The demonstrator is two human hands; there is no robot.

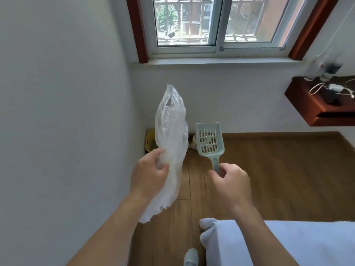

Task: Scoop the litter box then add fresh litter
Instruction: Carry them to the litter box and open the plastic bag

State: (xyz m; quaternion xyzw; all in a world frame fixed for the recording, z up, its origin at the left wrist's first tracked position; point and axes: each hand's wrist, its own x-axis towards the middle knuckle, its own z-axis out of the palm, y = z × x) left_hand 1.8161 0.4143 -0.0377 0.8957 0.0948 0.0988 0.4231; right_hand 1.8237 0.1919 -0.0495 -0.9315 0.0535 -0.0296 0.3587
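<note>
My left hand (pixel 148 174) grips a crumpled clear plastic bag (pixel 171 131) that stands up above the fist and hangs below it. My right hand (pixel 229 181) holds the handle of a pale green slotted litter scoop (pixel 209 141), its blade pointing up and away from me. A yellow litter box (pixel 149 141) sits on the floor in the far left corner under the window; the bag hides most of it. A light-coloured bag or sack (pixel 193 144) lies beside the box, partly hidden behind the scoop.
A white wall runs along the left. The wooden floor (pixel 269 179) stretches to the wall below the window (pixel 211 25). A red-brown shelf (pixel 322 104) with cables juts out at the right. A bed corner with white bedding (pixel 288 244) lies at lower right, my foot (pixel 191 256) beside it.
</note>
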